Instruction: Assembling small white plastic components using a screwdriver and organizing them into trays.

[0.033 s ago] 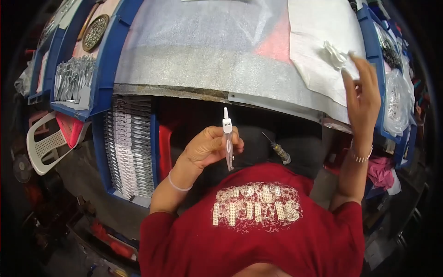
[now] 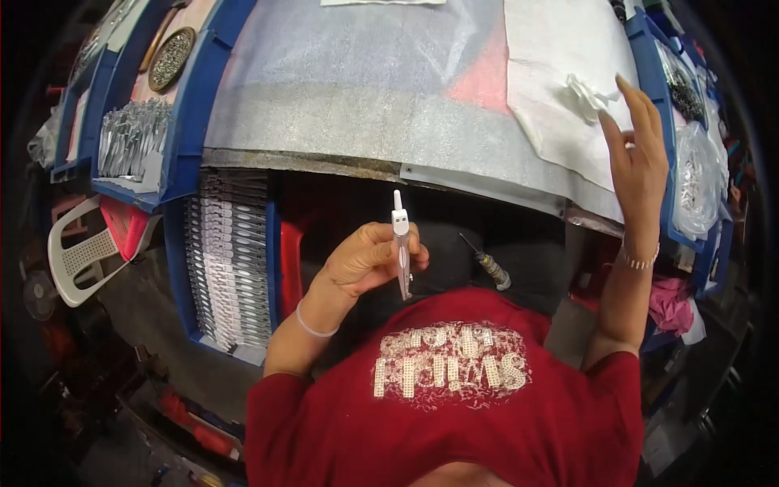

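My left hand (image 2: 375, 258) pinches a drawing compass (image 2: 402, 247) between thumb and fingers, in front of my chest. The compass stands upright, its white head and knob at the top and its silvery legs closed together below. Over the right side of the table my right hand (image 2: 639, 158) is raised, fingers apart and holding nothing. Just left of its fingertips lies a crumpled white cloth or tissue (image 2: 586, 97), on a white sheet (image 2: 552, 57). A screwdriver (image 2: 492, 266) with a yellowish, dark-marked handle rests on my lap.
Left of my lap, a blue crate (image 2: 274, 280) holds stacked rows of compasses. Blue trays (image 2: 180, 150) at the left carry metal parts and a round dish (image 2: 170, 58) of small pieces. Another blue tray (image 2: 656, 73) with bagged parts (image 2: 696, 183) stands right. A white plastic chair (image 2: 66, 258) is far left.
My right hand's fingers have spread and drawn slightly away from the crumpled white piece. The left hand and compass have stayed put.
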Action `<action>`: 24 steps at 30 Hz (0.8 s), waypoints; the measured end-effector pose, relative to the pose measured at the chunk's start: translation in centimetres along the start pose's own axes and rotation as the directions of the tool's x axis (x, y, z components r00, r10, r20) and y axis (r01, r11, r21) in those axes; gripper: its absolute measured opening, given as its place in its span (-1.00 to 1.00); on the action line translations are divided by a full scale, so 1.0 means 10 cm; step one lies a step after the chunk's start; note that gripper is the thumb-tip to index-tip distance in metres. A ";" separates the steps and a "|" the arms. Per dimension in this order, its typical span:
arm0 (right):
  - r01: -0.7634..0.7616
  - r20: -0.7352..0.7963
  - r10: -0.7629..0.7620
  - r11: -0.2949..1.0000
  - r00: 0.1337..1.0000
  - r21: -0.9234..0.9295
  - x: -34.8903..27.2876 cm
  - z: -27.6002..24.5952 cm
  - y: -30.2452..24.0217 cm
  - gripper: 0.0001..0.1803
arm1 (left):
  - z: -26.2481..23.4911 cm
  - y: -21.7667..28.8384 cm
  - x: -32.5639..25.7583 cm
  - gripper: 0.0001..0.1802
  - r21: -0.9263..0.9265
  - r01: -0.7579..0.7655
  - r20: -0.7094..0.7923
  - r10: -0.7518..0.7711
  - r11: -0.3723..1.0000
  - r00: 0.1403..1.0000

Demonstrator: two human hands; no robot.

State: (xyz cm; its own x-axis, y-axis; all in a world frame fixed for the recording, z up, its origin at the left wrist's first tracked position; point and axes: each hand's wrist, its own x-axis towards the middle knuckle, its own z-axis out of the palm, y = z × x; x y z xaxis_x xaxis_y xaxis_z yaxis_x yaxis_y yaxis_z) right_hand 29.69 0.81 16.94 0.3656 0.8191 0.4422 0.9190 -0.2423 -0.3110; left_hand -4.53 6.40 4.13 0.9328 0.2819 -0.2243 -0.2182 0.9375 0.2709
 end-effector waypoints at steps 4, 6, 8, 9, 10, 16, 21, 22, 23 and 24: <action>-0.018 0.133 0.017 1.000 0.991 0.008 0.20 0.17 0.40 -0.61 | 0.31 0.07 -0.07 -0.82 0.210 0.098 -0.297 -0.032 0.973 0.954; 0.052 0.368 -0.072 0.997 0.927 0.064 0.20 0.18 0.63 -0.74 | 0.50 0.06 -0.07 -0.86 0.696 0.067 -0.307 0.211 0.715 0.928; 0.022 0.331 -0.072 0.988 0.941 0.155 0.16 0.09 0.21 -0.85 | 0.56 -0.03 -0.15 -0.81 0.988 0.065 -0.126 0.473 0.142 0.872; 0.114 0.293 -0.160 0.979 0.943 0.169 0.07 0.04 0.03 -0.85 | 0.60 -0.06 -0.15 -0.81 0.987 0.072 -0.133 0.484 0.143 0.865; 0.073 0.272 -0.179 0.930 0.945 0.359 -0.08 -0.01 -0.29 -0.86 | 0.66 -0.09 -0.13 -0.77 0.994 0.087 -0.034 0.573 -0.065 0.819; 0.286 0.229 -0.554 0.688 0.800 0.667 -0.87 0.54 -1.04 -0.72 | 0.82 -0.19 -0.14 -0.67 0.865 0.138 0.201 0.586 -0.482 0.785; 0.284 0.102 -0.446 0.713 0.889 0.641 -0.93 0.33 -1.20 -0.73 | 0.82 -0.19 -0.25 -0.70 0.789 0.186 0.255 0.589 -0.585 0.767; 0.366 0.080 -0.526 0.684 0.846 0.631 -0.98 0.39 -1.26 -0.77 | 0.85 -0.21 -0.26 -0.70 0.771 0.155 0.301 0.567 -0.618 0.766; 0.331 0.208 -0.546 0.722 0.811 0.608 -1.00 0.46 -1.21 -0.73 | 0.90 -0.21 -0.28 -0.75 0.723 0.157 0.323 0.530 -0.673 0.784; 0.235 0.330 -0.500 0.769 0.801 0.595 -0.94 0.55 -1.13 -0.76 | 0.87 -0.20 -0.26 -0.80 0.717 0.168 0.310 0.525 -0.677 0.792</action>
State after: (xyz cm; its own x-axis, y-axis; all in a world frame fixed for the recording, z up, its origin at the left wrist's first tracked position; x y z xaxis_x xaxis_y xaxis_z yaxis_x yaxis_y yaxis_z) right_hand 15.08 -1.34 11.63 -0.2149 0.9486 0.2322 0.7046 0.3152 -0.6358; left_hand -4.04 1.97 12.28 0.7134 0.6529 0.2545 0.5103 -0.7329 0.4500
